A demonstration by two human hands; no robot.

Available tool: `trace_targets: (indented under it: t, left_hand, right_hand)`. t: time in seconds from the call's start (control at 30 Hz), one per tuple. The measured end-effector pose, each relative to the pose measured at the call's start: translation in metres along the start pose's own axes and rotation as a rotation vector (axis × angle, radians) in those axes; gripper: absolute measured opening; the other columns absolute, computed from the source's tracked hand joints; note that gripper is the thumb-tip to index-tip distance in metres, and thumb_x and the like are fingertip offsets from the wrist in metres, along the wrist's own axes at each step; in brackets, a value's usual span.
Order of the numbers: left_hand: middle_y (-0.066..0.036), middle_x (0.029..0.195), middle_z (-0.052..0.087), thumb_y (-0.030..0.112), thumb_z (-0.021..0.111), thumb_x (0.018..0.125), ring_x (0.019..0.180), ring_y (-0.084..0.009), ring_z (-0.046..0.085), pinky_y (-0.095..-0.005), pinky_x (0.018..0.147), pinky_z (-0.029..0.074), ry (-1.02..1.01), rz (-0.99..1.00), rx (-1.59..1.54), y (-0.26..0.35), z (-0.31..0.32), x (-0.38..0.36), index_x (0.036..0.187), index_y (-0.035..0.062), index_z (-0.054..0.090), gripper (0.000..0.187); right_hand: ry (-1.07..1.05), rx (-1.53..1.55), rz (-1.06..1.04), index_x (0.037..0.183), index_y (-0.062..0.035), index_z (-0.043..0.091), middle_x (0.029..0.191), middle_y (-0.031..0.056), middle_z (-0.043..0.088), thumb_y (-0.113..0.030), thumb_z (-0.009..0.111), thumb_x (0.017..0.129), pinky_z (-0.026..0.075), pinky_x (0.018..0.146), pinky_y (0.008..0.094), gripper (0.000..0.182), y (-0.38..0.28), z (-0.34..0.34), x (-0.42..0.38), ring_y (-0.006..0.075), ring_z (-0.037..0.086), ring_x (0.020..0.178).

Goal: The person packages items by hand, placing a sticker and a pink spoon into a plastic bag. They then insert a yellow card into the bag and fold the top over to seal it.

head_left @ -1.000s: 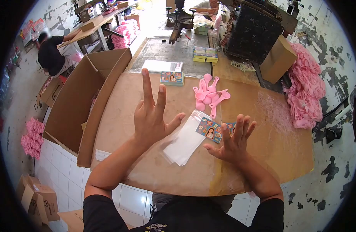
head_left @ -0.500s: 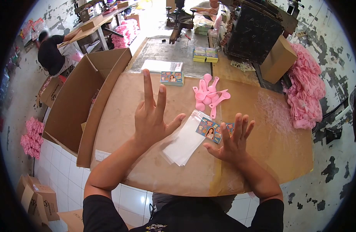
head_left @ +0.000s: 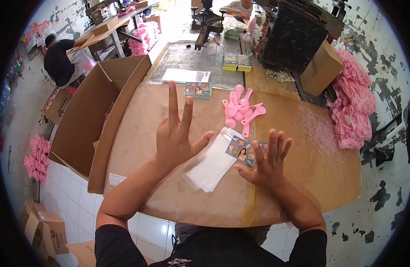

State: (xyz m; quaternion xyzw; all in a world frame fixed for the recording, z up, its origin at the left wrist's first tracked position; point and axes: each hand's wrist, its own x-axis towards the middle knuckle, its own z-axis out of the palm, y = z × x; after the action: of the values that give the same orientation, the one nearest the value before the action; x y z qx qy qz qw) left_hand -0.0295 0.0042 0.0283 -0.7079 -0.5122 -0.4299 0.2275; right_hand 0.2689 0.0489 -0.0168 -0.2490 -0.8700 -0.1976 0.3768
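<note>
My left hand (head_left: 176, 133) is raised over the table with the index finger, another finger and the thumb stretched apart, holding nothing. Spread fingers and thumb also show on my right hand (head_left: 269, 162), which partly hides printed cards (head_left: 242, 151) behind it. Between the hands, clear plastic bags (head_left: 209, 171) lie in an overlapping stack, touching the cards at their upper end. Beyond them is a loose pile of pink measuring spoons (head_left: 241, 107). A stack of printed cards (head_left: 198, 90) stands past my left fingertips, beside more clear bags (head_left: 186, 75).
A large open cardboard box (head_left: 82, 120) borders the brown-covered table (head_left: 302, 178) on the left. At the back stand yellow-edged card stacks (head_left: 236, 62) and a black machine (head_left: 287, 38). Pink bundles (head_left: 351, 98) are heaped at the right. Two other people are farther back.
Both hands stay almost still with fingers spread; my left hand has shifted very slightly to the right. The person at the far back has moved a little.
</note>
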Motion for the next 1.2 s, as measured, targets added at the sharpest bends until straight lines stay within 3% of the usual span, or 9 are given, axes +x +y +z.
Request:
trace_targets:
  t: [0.03, 0.2, 0.3, 0.4, 0.47, 0.67, 0.77, 0.9, 1.2]
  left_hand:
    - [-0.041, 0.168, 0.013, 0.053, 0.073, 0.092, 0.125, -0.0517, 0.063, -0.0407, 0.073, 0.06, -0.002, 0.001, 0.0, 0.0, 0.0, 0.0, 0.171, 0.0126, 0.01, 0.109]
    - [-0.04, 0.167, 0.018, 0.054, 0.076, 0.088, 0.08, -0.0266, 0.069, -0.0335, 0.06, 0.055, 0.056, 0.032, 0.014, -0.003, 0.006, 0.0, 0.171, 0.0148, 0.015, 0.11]
    - [-0.04, 0.167, 0.018, 0.054, 0.076, 0.088, 0.08, -0.027, 0.07, -0.0335, 0.06, 0.055, 0.046, 0.027, 0.016, -0.002, 0.005, 0.0, 0.171, 0.0147, 0.016, 0.11]
    - [-0.04, 0.167, 0.017, 0.054, 0.074, 0.09, 0.094, -0.0346, 0.069, -0.035, 0.063, 0.057, 0.019, 0.013, 0.008, -0.002, 0.004, 0.0, 0.171, 0.0133, 0.015, 0.108]
    - [-0.041, 0.168, 0.014, 0.054, 0.072, 0.093, 0.121, -0.0484, 0.065, -0.0381, 0.068, 0.059, -0.027, -0.016, -0.018, -0.001, 0.002, -0.002, 0.171, 0.0104, 0.015, 0.106]
    - [-0.027, 0.167, 0.034, 0.05, 0.074, 0.091, 0.112, -0.0369, 0.067, -0.0452, 0.092, 0.054, -0.258, -0.045, -0.043, 0.01, 0.002, -0.004, 0.161, 0.0071, 0.041, 0.089]
    - [-0.021, 0.156, 0.049, 0.047, 0.073, 0.094, 0.131, -0.0381, 0.057, -0.0498, 0.109, 0.044, -0.553, 0.022, -0.088, 0.003, 0.021, -0.028, 0.147, 0.0045, 0.057, 0.07]
    - [-0.02, 0.146, 0.057, 0.045, 0.072, 0.095, 0.136, -0.0369, 0.053, -0.0494, 0.111, 0.043, -0.591, -0.051, -0.205, 0.006, 0.024, -0.032, 0.134, 0.0041, 0.066, 0.057]
    - [-0.016, 0.137, 0.064, 0.03, 0.075, 0.093, 0.13, -0.0351, 0.058, -0.0474, 0.108, 0.047, -0.521, -0.099, -0.277, 0.003, 0.028, -0.034, 0.118, 0.0061, 0.073, 0.035]
  right_hand:
    - [-0.004, 0.0, 0.001, 0.161, -0.0195, 0.04, 0.172, 0.0277, 0.02, -0.062, 0.076, 0.087, -0.005, 0.126, 0.0669, 0.093, 0.0, 0.0, 0.0, 0.0439, 0.007, 0.163]
    - [-0.014, 0.001, 0.004, 0.16, -0.0194, 0.041, 0.171, 0.0276, 0.022, -0.062, 0.075, 0.088, -0.005, 0.126, 0.0662, 0.091, 0.0, 0.0, 0.0, 0.0436, 0.008, 0.163]
    - [-0.011, 0.006, 0.005, 0.16, -0.0194, 0.042, 0.171, 0.0276, 0.022, -0.061, 0.075, 0.088, -0.004, 0.126, 0.066, 0.09, 0.001, 0.001, 0.0, 0.0434, 0.008, 0.163]
    - [-0.029, 0.013, 0.015, 0.161, -0.0196, 0.041, 0.171, 0.0274, 0.023, -0.06, 0.076, 0.087, -0.004, 0.126, 0.0659, 0.091, 0.0, 0.0, 0.001, 0.0436, 0.009, 0.163]
    - [-0.041, 0.028, 0.024, 0.16, -0.0192, 0.043, 0.171, 0.0274, 0.023, -0.059, 0.077, 0.087, -0.004, 0.126, 0.0661, 0.09, 0.0, 0.0, 0.001, 0.0444, 0.011, 0.162]
    - [-0.317, 0.161, 0.16, 0.153, -0.0126, 0.052, 0.168, 0.0228, 0.032, -0.044, 0.076, 0.09, 0.008, 0.127, 0.0618, 0.074, -0.003, -0.018, 0.03, 0.04, 0.023, 0.159]
    - [-0.445, 0.213, 0.177, 0.147, -0.0064, 0.056, 0.161, 0.0208, 0.043, -0.035, 0.074, 0.092, 0.018, 0.127, 0.0577, 0.064, 0.006, -0.005, 0.022, 0.0382, 0.034, 0.154]
    - [-0.488, 0.33, 0.222, 0.143, -0.0031, 0.058, 0.151, 0.0201, 0.053, -0.029, 0.073, 0.093, 0.025, 0.126, 0.0552, 0.058, 0.01, 0.003, 0.014, 0.0374, 0.043, 0.147]
    - [-0.451, 0.325, 0.218, 0.141, -0.0027, 0.059, 0.147, 0.0185, 0.056, -0.027, 0.075, 0.092, 0.027, 0.125, 0.0537, 0.057, 0.009, 0.003, 0.014, 0.0358, 0.045, 0.146]
